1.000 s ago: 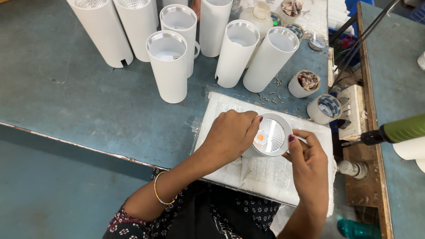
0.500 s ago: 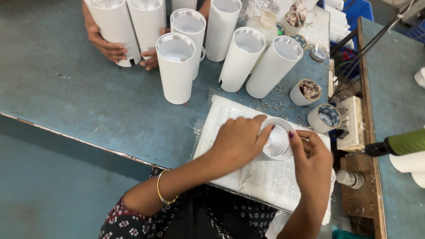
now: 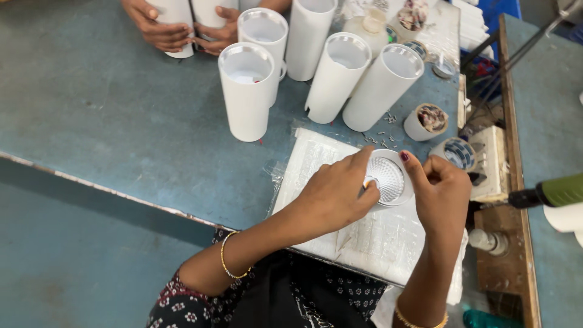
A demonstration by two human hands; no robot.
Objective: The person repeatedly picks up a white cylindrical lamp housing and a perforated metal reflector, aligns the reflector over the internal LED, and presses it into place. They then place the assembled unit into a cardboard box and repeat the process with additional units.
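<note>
Head view: the person's left hand [image 3: 333, 197] and right hand [image 3: 442, 193] meet over a round white lamp fitting [image 3: 388, 179] with a ribbed silvery bowl inside. The fitting rests on a sheet of printed paper [image 3: 376, 237] spread over the near right part of the blue-grey table [image 3: 109, 121]. It sits between the two hands, open face up, so its axis points straight at the camera. The left hand grips its near-left rim, fingers curled over the edge. The right hand has its forefinger laid against the right rim, the other fingers folded; whether they pinch something small cannot be told. The left hand covers more of the fitting and is the nearer one.

Farther off stand tall white tubes [image 3: 246, 91], several upright, two leaning. At the far left another person's hands [image 3: 159, 29] clasp two more tubes. Small cups of parts [image 3: 428, 120] sit to the right, and a green-handled tool [image 3: 562, 189] lies at the right edge.

Compared with a second ago, the orange spot inside the bowl is nearly hidden under the left fingers, and the other person's hands have come into view.
</note>
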